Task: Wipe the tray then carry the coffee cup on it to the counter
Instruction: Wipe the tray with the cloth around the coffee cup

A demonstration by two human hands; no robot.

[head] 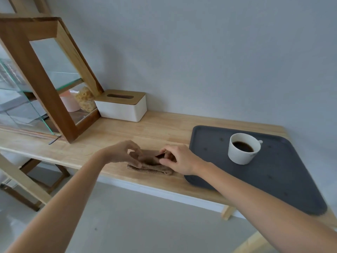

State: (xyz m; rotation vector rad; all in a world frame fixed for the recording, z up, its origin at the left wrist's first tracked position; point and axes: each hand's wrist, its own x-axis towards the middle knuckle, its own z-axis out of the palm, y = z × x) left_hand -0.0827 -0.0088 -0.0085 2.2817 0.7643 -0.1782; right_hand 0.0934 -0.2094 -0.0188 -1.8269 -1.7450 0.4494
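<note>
- Both hands on the cloth [149,166], which lies folded on the desk [116,132] just left of the tray [284,179].
- Left hand [122,152]: grip pinching the cloth's left edge, thumb pressing it down.
- Right hand [179,158]: grip pinching a fold on the right side, lifting a flap.
- Step: looks like prepping the cloth; wipe not started.
- Cup [243,147] sits on the tray, upper middle, coffee inside, handle away from me.
- Next: one hand takes the cloth to the tray, wipes around the cup. Watch for a bump; it's fairly full.
</note>
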